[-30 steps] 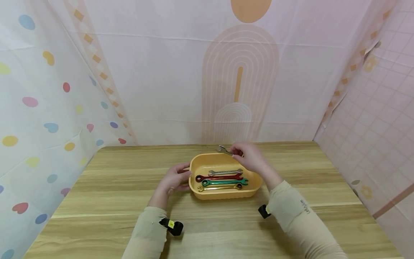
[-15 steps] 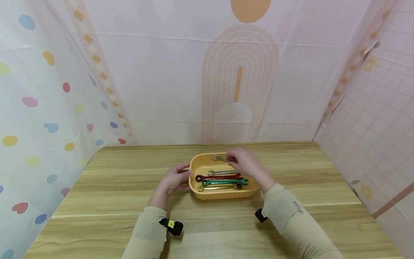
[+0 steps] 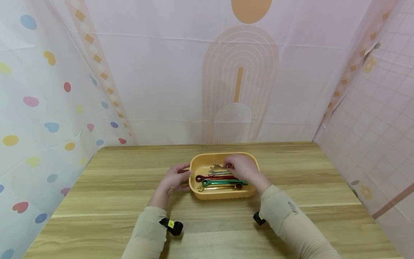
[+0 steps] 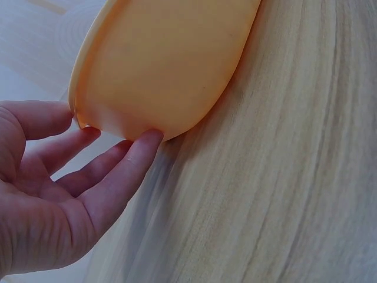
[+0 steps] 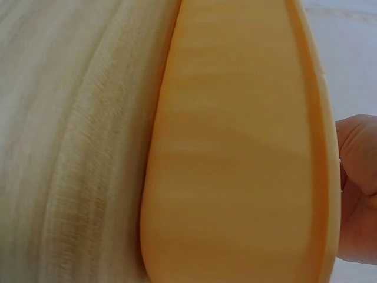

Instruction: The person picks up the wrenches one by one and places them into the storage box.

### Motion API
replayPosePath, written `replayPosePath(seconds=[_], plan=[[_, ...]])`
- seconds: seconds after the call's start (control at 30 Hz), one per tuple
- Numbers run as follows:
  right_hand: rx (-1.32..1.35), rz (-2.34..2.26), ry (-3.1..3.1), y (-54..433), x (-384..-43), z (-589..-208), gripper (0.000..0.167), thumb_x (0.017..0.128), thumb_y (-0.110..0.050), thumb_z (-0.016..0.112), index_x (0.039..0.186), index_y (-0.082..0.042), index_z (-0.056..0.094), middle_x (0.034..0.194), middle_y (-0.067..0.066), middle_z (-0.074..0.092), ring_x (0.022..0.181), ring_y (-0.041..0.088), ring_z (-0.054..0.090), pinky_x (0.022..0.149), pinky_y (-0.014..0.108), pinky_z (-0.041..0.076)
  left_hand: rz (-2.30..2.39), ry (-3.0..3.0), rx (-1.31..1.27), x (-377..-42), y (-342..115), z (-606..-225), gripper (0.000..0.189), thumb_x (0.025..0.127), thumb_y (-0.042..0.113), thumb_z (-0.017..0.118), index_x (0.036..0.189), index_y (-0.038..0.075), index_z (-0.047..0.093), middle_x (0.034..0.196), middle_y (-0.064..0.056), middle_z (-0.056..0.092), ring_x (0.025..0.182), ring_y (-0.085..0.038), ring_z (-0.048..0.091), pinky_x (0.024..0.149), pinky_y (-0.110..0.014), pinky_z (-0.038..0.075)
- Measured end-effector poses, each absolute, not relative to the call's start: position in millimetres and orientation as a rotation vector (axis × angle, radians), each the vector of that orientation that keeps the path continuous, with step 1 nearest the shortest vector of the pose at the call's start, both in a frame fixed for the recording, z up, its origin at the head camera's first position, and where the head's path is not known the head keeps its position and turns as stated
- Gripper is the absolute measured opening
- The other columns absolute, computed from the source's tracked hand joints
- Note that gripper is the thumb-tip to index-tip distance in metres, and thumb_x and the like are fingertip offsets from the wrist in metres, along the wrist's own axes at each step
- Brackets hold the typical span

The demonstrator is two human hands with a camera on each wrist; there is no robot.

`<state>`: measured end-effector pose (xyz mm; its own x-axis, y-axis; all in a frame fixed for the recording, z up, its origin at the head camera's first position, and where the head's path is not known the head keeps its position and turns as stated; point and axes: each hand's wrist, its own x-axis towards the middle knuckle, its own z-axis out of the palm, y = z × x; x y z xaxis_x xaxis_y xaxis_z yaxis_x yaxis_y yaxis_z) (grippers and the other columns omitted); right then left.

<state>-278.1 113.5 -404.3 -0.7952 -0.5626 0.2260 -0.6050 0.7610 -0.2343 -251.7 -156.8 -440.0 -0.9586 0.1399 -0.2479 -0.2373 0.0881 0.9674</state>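
My right hand [image 3: 240,167] reaches into a yellow plastic bin [image 3: 223,196] and pinches a small silver wrench [image 3: 216,167] low over its back part. Its open-ended jaw sticks out to the left of my fingers. Below it lie another silver wrench [image 3: 215,173], a red wrench [image 3: 211,177], a green wrench [image 3: 220,182] and a gold wrench [image 3: 216,187], roughly side by side. My left hand [image 3: 173,178] touches the bin's left end with spread fingertips, the thumb at the rim. In the right wrist view the bin wall hides most of the right hand [image 5: 359,188].
The bin stands on a wood-grain table [image 3: 129,187] near its back edge. A patterned cloth [image 3: 161,90] hangs behind the table and along both sides. A small black camera is strapped to each wrist.
My right hand has lowered the silver wrench from above the bin's back rim down into the bin, moving slightly left and nearer. My left hand has stayed at the bin's left end.
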Motion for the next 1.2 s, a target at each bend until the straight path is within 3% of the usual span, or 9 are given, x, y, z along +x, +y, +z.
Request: replayPosePath(seconds=[0.2, 0.6, 1.2], plan=[[0.945, 0.413, -2.854, 109.1, -277.2, -409.9, 0.014, 0.086, -0.006, 0.074, 0.092, -0.018, 0.071, 0.094, -0.004, 0.068, 0.086, 0.016, 0.063, 0.073, 0.036, 0.052, 1.945, 2.093, -0.078, -250.2, -157.1, -437.1, 0.049, 0.101, 0.004, 0.052, 0.149, 0.0, 0.04, 0.14, -0.031, 0.045, 0.114, -0.036, 0.056, 0.073, -0.042, 0.059], [0.99, 0.436, -2.916, 102.4, -274.7, -414.4, 0.015, 0.086, -0.004, 0.073, 0.085, -0.018, 0.069, 0.087, -0.003, 0.067, 0.079, 0.015, 0.059, 0.067, 0.036, 0.05, 1.942, 2.1, -0.064, -251.5, -157.5, -439.4, 0.049, 0.101, 0.004, 0.052, 0.149, 0.0, 0.04, 0.14, -0.031, 0.045, 0.113, -0.036, 0.057, 0.073, -0.043, 0.059], [0.874, 0.37, -3.061, 99.0, -273.8, -416.8, 0.013, 0.089, -0.007, 0.07, 0.087, -0.021, 0.068, 0.085, -0.007, 0.061, 0.08, 0.015, 0.055, 0.066, 0.036, 0.048, 1.996, 2.065, -0.003, -247.1, -158.1, -437.9, 0.05, 0.099, 0.006, 0.057, 0.146, -0.001, 0.044, 0.132, -0.03, 0.051, 0.099, -0.028, 0.062, 0.071, -0.039, 0.059]])
